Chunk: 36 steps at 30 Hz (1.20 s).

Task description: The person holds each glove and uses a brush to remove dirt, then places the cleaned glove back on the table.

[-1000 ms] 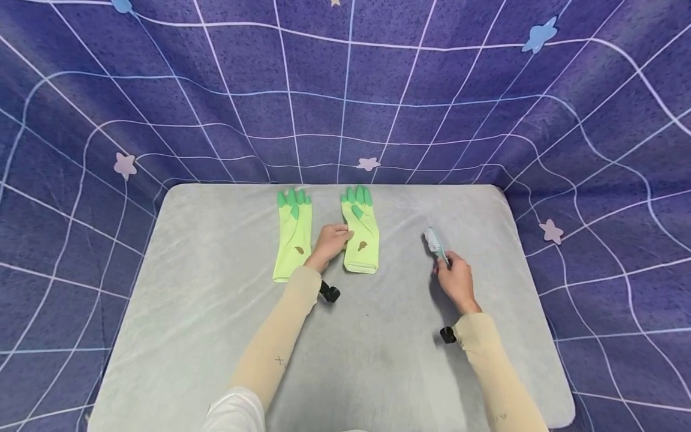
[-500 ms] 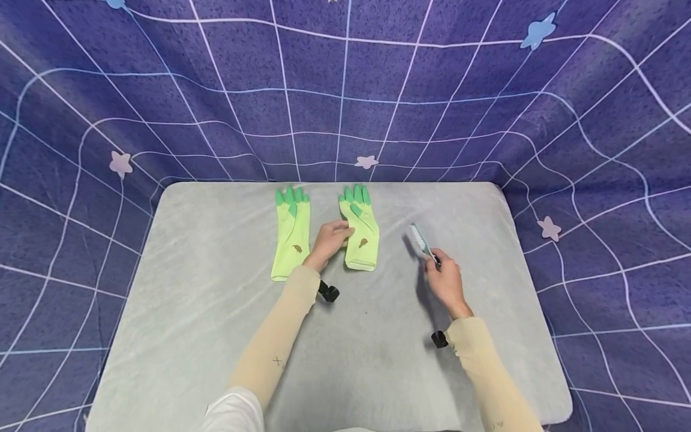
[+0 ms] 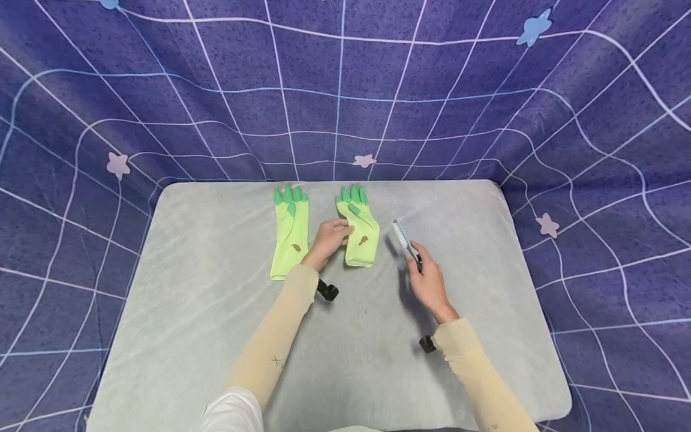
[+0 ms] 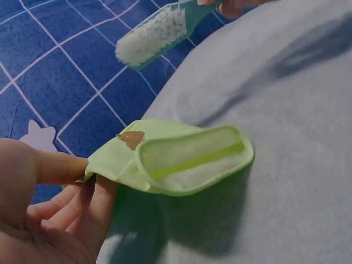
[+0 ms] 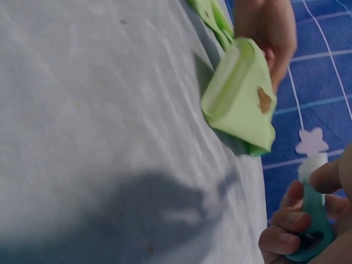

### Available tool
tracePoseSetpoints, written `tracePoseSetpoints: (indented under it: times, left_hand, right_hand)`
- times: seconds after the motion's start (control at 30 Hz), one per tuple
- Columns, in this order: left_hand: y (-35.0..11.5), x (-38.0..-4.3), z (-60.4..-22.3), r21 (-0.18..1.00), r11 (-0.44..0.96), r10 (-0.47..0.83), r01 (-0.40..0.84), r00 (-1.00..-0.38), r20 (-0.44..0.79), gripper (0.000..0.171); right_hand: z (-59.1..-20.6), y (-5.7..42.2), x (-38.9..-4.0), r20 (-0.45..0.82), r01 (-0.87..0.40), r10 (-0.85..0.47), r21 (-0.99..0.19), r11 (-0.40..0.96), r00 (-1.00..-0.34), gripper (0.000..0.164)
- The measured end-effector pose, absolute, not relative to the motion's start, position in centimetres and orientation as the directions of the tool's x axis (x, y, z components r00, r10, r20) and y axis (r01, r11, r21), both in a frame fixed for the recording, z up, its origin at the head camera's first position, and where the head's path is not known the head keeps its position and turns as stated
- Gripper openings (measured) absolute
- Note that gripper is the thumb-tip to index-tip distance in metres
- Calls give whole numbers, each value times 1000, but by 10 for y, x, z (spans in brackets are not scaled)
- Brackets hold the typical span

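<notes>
My left hand (image 3: 330, 241) pinches the left edge of a lime-green rubber glove (image 3: 363, 235) with darker green fingertips and a brown stain. In the left wrist view its cuff (image 4: 192, 159) gapes toward the camera, lifted a little off the surface. To the right, my right hand (image 3: 429, 282) grips the handle of a teal scrub brush (image 3: 402, 235) with white bristles. The brush is held above the table, apart from the glove. Fingers wrap its handle (image 5: 313, 220) in the right wrist view. A second glove (image 3: 291, 234), also stained brown, lies flat left of my left hand.
A grey cloth covers the table (image 3: 205, 312). Behind it and at both sides hangs a blue curtain (image 3: 345, 90) with a grid and stars. A small black camera (image 3: 327, 291) is strapped at my left wrist, another black camera (image 3: 427, 344) at the right.
My right hand has carried the brush leftward, closer to the held glove. The left hand keeps its pinch, and that glove's cuff has shifted slightly upward in view.
</notes>
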<state>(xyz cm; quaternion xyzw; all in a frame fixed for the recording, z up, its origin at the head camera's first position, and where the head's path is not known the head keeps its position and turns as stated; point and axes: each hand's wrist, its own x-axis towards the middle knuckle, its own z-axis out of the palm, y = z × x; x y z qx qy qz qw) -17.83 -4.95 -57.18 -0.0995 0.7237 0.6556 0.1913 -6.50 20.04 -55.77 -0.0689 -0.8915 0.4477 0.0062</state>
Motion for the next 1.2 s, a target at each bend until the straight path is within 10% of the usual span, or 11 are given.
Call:
tracePoseSetpoints:
  times: [1.2]
  left_hand:
    - [-47, -171, -551, 889, -10, 143, -457, -881, -451, 48]
  right_hand:
    - [-554, 168, -69, 85, -43, 56, -851, 523, -995, 45]
